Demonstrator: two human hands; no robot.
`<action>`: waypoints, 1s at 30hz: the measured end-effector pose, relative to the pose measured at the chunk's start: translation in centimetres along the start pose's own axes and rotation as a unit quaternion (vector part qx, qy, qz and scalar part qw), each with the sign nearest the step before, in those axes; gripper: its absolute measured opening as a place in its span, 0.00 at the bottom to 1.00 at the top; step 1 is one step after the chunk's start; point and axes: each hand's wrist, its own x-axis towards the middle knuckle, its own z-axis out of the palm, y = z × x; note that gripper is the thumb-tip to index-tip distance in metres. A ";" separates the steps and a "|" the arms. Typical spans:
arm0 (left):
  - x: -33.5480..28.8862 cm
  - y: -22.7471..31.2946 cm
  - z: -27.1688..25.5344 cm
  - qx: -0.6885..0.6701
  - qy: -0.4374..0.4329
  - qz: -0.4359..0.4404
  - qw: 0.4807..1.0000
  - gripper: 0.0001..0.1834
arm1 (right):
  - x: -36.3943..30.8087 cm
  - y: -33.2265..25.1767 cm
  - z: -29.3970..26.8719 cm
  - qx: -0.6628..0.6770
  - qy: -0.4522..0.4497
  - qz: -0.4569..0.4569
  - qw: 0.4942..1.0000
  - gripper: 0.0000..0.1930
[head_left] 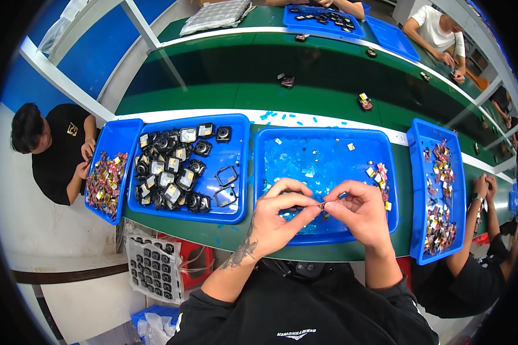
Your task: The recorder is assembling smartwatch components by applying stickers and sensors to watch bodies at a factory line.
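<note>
Both hands meet over the near half of a blue tray (263, 167). My left hand (282, 215) pinches a tiny dark reddish part (322, 204) between thumb and forefinger. From the other side, the fingertips of my right hand (360, 214) close on the same part. Its exact kind is too small to make out, and the fingertips cover most of it. Beneath the hands, many small translucent blue film pieces (305, 158) lie scattered in the tray. A small heap of reddish and yellow components (380, 175) rests along its right side.
To the left, a blue tray (236, 161) holds black camera-like housings (172, 167); beyond it a narrower tray (132, 127) of small components. Another component tray (415, 190) stands right. Loose parts lie on the green conveyor (213, 80). Co-workers sit left, right and across.
</note>
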 end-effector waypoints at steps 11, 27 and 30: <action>0.1 0.4 0.4 -0.017 0.009 -0.059 0.998 0.08 | 0.2 0.4 0.7 0.011 0.090 -0.059 0.994 0.05; 0.8 0.3 0.4 0.022 -0.019 -0.043 0.999 0.06 | 0.7 -0.6 1.2 -0.264 0.065 -0.159 0.949 0.06; 0.7 0.0 0.5 0.018 -0.011 -0.064 0.998 0.05 | 0.7 -0.6 1.8 -0.406 0.074 -0.241 0.878 0.08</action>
